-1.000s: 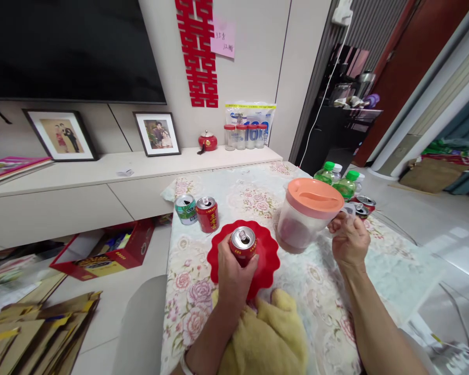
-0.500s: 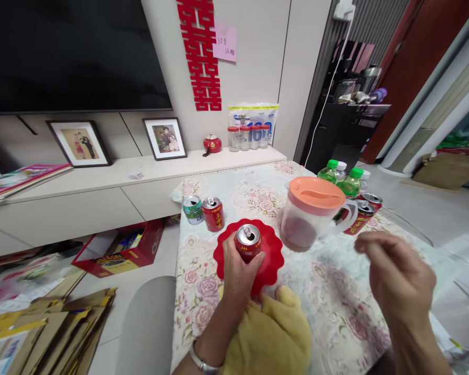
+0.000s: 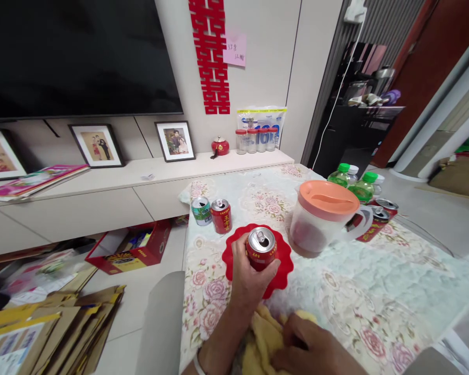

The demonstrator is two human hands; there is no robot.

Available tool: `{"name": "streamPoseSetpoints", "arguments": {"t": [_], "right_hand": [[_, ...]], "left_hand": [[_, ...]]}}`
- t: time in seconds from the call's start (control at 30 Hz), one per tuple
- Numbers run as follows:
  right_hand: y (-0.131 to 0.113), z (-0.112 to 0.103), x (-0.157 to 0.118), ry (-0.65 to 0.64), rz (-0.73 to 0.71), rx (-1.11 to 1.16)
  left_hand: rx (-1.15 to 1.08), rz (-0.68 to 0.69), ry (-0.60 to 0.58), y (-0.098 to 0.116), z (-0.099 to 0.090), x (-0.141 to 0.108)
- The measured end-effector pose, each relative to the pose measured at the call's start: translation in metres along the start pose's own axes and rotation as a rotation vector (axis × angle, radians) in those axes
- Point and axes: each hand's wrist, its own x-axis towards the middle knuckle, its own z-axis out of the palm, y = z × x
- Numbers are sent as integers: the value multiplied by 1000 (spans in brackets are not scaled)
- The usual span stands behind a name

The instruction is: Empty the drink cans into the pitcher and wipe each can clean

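My left hand (image 3: 250, 276) is wrapped round a red drink can (image 3: 261, 255), whose top is open. The can is upright over a red scalloped plate (image 3: 234, 239). Close to my body, my right hand (image 3: 303, 341) has its fingers closed on a yellow cloth (image 3: 263, 333) at the table's near side. Left of the plate stand another red can (image 3: 221, 217) and a green can (image 3: 201, 211). To its right is a clear plastic pitcher (image 3: 310, 229) with an orange lid and something dark inside.
Beyond the pitcher are red cans (image 3: 375, 226) and green-capped bottles (image 3: 363, 188). A flowered cloth (image 3: 375, 291) covers the table. Behind it runs a low cabinet (image 3: 148, 182) with picture frames and red-lidded jars (image 3: 257, 140). Flattened cardboard (image 3: 74, 333) lies on the floor at left.
My right hand has come down and left from above the table's right side onto the yellow cloth, which is now bunched. My left hand keeps hold of the can. The view has shifted slightly.
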Motion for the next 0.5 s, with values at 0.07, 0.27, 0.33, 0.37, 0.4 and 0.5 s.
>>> {"name": "streamPoseSetpoints", "arguments": {"t": [0.07, 0.27, 0.33, 0.37, 0.4, 0.5], "right_hand": [[-18, -54, -7, -91, -153, 129], [-8, -140, -18, 425, -323, 157], [1, -138, -12, 656, -265, 229], [4, -134, -7, 733, -230, 278], [5, -128, 0, 788, -210, 324], [0, -107, 23, 838, -234, 355]], "left_hand": [[-1, 6, -13, 0, -1, 0], [-10, 43, 4, -6, 3, -3], [-33, 54, -10, -7, 5, -5], [-41, 58, -23, -7, 5, -7], [-47, 61, -37, -7, 6, -8], [-26, 54, -65, -3, 6, -11]]}}
